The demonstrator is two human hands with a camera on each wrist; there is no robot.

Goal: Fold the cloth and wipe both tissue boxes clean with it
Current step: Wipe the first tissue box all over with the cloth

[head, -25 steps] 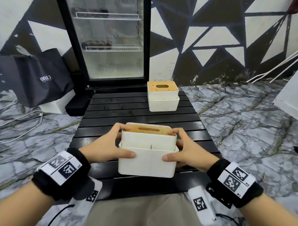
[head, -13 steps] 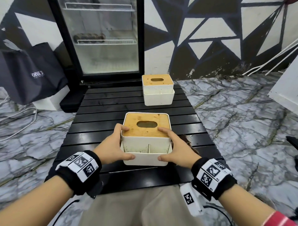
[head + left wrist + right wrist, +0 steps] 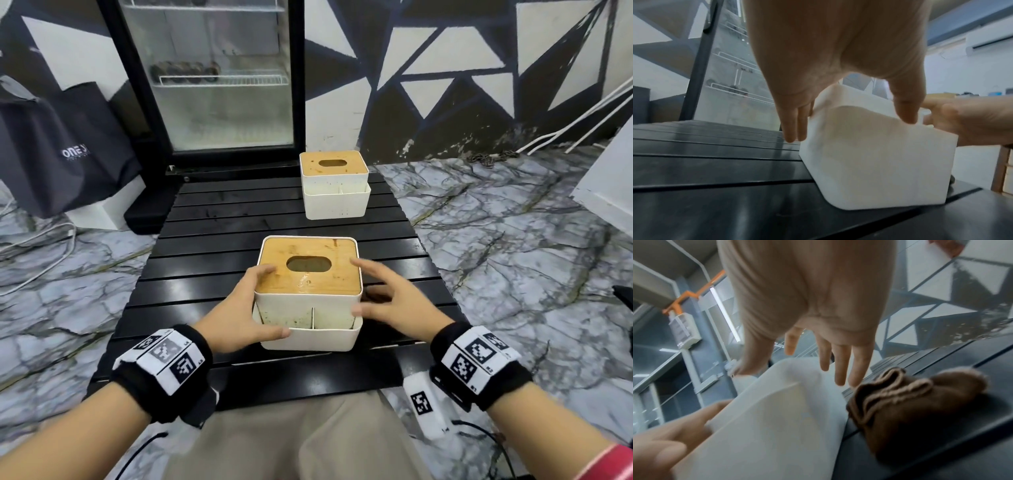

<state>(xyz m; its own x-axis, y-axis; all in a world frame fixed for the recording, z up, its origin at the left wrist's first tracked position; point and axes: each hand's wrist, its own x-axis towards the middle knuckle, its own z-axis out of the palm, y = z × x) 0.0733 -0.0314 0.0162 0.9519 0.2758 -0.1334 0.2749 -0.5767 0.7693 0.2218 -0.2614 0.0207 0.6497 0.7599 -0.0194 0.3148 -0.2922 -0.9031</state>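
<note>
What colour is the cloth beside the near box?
Brown; the cloth shows best in the right wrist view.

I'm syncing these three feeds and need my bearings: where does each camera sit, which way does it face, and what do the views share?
Head: worn on the head, looking forward and down at the slatted table; both hands and banded wrists show.
Left wrist: under the left hand, looking along its fingers at the near tissue box.
Right wrist: under the right hand, looking toward the brown cloth.
Shared: the near tissue box appears in all three.
</note>
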